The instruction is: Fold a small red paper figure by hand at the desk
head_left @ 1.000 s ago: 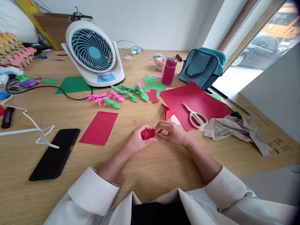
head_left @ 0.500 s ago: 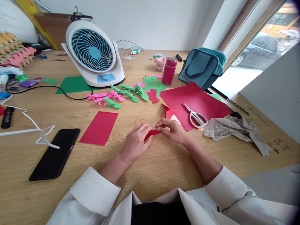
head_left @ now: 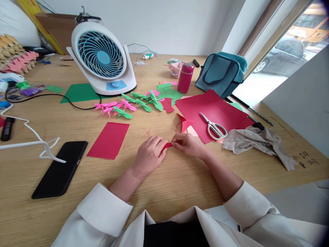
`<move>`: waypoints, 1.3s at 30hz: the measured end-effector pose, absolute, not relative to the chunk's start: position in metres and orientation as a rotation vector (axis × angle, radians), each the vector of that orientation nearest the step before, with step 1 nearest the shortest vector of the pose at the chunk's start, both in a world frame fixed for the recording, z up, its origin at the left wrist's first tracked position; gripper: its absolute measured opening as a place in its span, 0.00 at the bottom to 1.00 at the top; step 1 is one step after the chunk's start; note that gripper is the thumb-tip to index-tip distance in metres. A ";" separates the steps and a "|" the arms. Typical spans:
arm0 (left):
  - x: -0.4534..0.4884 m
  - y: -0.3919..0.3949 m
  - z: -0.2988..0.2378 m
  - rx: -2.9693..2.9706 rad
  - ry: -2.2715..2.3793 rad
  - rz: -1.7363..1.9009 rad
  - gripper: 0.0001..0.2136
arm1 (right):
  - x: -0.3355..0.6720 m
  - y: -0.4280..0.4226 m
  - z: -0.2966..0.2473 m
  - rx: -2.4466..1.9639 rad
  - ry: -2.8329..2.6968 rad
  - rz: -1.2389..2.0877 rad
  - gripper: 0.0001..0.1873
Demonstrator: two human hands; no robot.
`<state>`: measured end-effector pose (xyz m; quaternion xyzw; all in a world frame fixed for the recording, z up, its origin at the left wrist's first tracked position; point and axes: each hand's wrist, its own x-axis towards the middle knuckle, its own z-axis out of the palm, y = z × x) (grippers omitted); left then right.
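Observation:
A small folded piece of red paper (head_left: 167, 146) is held between my two hands, just above the wooden table. My left hand (head_left: 151, 154) is closed around its left part, hiding most of it. At its right end, my right hand (head_left: 189, 144) pinches the tip between thumb and fingers. Beyond the right hand stands a folded red paper piece (head_left: 184, 123), beside large red sheets (head_left: 218, 108). White-handled scissors (head_left: 216, 127) lie on those sheets. To the left of my hands rests a small stack of red paper rectangles (head_left: 109, 140).
Pink and green folded paper figures (head_left: 128, 104) lie ahead, before a white fan (head_left: 102, 58). A black phone (head_left: 60, 169) under a white stand arm is at left. A red flask (head_left: 185, 78), blue bag (head_left: 222, 74) and crumpled cloth (head_left: 257, 142) are at right.
My right hand's fingers have closed in on the paper's right end and shifted slightly down. Less of the red paper shows between the hands. The left hand keeps its hold.

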<state>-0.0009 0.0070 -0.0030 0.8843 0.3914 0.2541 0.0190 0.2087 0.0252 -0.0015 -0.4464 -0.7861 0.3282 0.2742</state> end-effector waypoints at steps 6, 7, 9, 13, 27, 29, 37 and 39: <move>-0.002 0.008 -0.005 2.670 1.272 0.851 0.07 | 0.212 0.025 0.001 -1.140 -2.114 0.900 0.08; -0.003 0.009 -0.005 2.630 1.290 0.870 0.07 | 0.212 0.025 0.002 -1.122 -2.094 0.931 0.08; -0.003 0.009 -0.006 2.548 1.312 0.899 0.06 | 0.211 0.025 0.003 -1.103 -2.049 0.995 0.09; -0.003 0.009 -0.006 2.402 1.338 0.947 0.06 | 0.206 0.023 0.001 -1.102 -1.954 1.059 0.07; 0.002 0.007 -0.010 2.169 1.298 1.121 0.03 | 0.185 0.017 -0.013 -1.086 -1.673 1.095 0.07; 0.002 0.007 -0.010 2.165 1.302 1.122 0.03 | 0.183 0.016 -0.015 -1.067 -1.645 1.114 0.07; 0.001 0.006 -0.010 2.231 1.307 1.118 0.02 | 0.181 0.015 -0.018 -1.037 -1.614 1.095 0.09; 0.001 0.006 -0.010 2.248 1.309 1.124 0.02 | 0.181 0.016 -0.020 -1.028 -1.600 1.093 0.10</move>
